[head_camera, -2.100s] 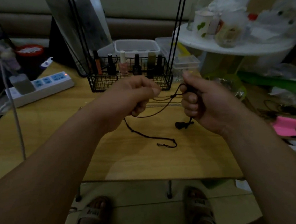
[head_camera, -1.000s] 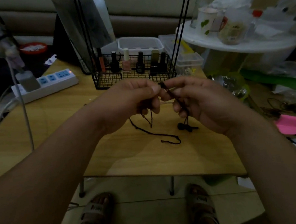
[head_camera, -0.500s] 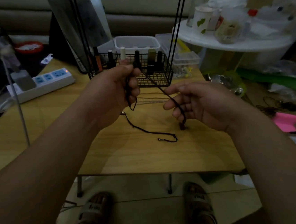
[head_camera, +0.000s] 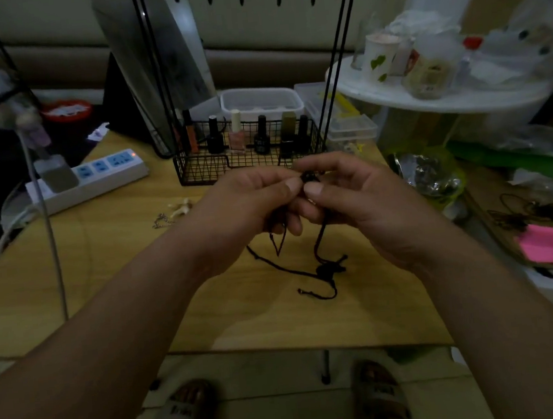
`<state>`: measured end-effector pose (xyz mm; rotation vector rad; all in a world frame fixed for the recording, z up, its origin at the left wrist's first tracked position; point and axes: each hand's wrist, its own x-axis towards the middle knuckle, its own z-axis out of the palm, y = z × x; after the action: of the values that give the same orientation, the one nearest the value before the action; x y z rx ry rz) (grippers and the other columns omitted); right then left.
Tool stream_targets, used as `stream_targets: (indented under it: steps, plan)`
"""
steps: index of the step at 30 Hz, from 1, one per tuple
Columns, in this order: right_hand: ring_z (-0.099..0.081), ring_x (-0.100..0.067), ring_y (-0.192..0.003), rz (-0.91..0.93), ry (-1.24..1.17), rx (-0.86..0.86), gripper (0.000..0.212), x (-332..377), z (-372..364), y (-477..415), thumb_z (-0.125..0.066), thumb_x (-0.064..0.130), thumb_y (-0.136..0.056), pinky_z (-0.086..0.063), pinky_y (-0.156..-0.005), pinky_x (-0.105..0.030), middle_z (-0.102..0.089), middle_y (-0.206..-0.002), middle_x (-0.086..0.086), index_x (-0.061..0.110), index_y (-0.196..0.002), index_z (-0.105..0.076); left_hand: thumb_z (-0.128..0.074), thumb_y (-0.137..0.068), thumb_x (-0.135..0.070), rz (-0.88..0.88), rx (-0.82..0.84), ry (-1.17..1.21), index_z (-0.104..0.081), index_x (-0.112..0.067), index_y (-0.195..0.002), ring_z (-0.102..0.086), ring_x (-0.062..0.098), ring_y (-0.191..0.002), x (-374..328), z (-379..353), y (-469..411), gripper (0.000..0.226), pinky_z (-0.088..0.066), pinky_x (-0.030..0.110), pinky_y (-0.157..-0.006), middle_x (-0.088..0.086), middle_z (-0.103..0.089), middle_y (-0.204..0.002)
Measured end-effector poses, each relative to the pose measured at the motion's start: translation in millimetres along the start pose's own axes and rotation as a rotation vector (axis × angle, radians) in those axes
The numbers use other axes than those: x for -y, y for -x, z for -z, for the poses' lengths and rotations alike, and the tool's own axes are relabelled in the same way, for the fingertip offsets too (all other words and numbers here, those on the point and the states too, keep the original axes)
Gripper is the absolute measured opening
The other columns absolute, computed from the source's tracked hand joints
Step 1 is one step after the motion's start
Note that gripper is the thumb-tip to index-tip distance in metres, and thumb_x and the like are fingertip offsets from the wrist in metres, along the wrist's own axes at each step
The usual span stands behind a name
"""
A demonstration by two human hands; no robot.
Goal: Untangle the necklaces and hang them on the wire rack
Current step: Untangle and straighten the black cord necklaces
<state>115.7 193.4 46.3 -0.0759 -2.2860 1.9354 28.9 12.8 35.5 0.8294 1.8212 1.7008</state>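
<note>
A black cord necklace (head_camera: pixel 323 270) trails from between my two hands down onto the wooden table (head_camera: pixel 106 276), its knotted end lying on the top. My left hand (head_camera: pixel 251 205) and my right hand (head_camera: pixel 351 192) meet above the table's middle, thumbs and fingertips pinching the same small black knot of the cord. The black wire rack (head_camera: pixel 337 51) rises behind them from a wire basket (head_camera: pixel 203 169), its hooks at the frame's top. A small pale chain necklace (head_camera: pixel 174 214) lies on the table to the left.
Nail polish bottles (head_camera: pixel 237 135) stand in the basket. A white power strip (head_camera: pixel 96 179) lies at the left with a cable hanging from it. A mirror (head_camera: pixel 159 61) leans behind the basket. At the right are a cluttered white shelf (head_camera: pixel 443 98), dark cords (head_camera: pixel 522 216) and pink paper (head_camera: pixel 545 244).
My left hand came down from in front of the basket and both hands closed together on the cord's knot. The cord's loose end shifted slightly on the table.
</note>
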Motion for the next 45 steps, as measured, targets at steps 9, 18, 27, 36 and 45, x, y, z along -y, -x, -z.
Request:
stream_targets:
  steps: [9,18,27,36,45]
  plan:
    - [-0.067,-0.005,-0.077,0.125,0.261,-0.168,0.019,-7,2,-4,-0.066,0.016,-0.1,-0.059,-0.074,-0.026,-0.076,-0.093,0.01,0.032,-0.105,-0.076,-0.063,-0.103,-0.022,0.009,-0.055,-0.232,-0.066,-0.015,-0.109,-0.065,0.014,-0.07,0,-2,4,0.01,-0.051,0.03,-0.068,0.004,-0.077,-0.09]
    - [-0.064,-0.011,-0.068,0.071,0.196,-0.176,0.009,-8,0,-3,-0.063,0.013,-0.101,-0.059,-0.07,-0.03,-0.078,-0.088,-0.001,0.02,-0.102,-0.07,-0.07,-0.099,-0.025,-0.041,-0.109,-0.289,-0.067,-0.024,-0.112,-0.063,0.01,-0.068,1,-2,4,0.014,-0.053,0.033,-0.068,0.003,-0.075,-0.097]
    - [-0.066,-0.008,-0.072,0.128,0.287,-0.112,0.005,-7,-5,-1,-0.064,0.016,-0.101,-0.055,-0.065,-0.021,-0.073,-0.09,-0.002,0.016,-0.1,-0.068,-0.065,-0.102,-0.025,-0.054,-0.092,-0.297,-0.067,-0.014,-0.103,-0.062,0.013,-0.066,0,1,6,0.012,-0.05,0.018,-0.059,0.0,-0.077,-0.086]
    - [-0.07,-0.014,-0.08,0.139,0.333,-0.068,0.004,-6,-8,2,-0.065,0.018,-0.101,-0.059,-0.072,-0.029,-0.074,-0.092,0.0,0.016,-0.1,-0.068,-0.058,-0.105,-0.018,0.017,-0.025,-0.114,-0.063,-0.011,-0.096,-0.066,0.031,-0.072,-2,9,5,0.012,-0.051,0.041,-0.068,0.012,-0.074,-0.091]
    - [-0.065,-0.003,-0.068,0.114,0.31,-0.156,0.006,-4,-10,2,-0.064,0.018,-0.101,-0.057,-0.065,-0.022,-0.072,-0.087,0.003,0.017,-0.099,-0.07,-0.059,-0.104,-0.014,0.01,-0.122,-0.052,-0.063,-0.01,-0.097,-0.065,0.025,-0.064,-4,8,4,0.009,-0.05,0.031,-0.059,0.009,-0.077,-0.094]
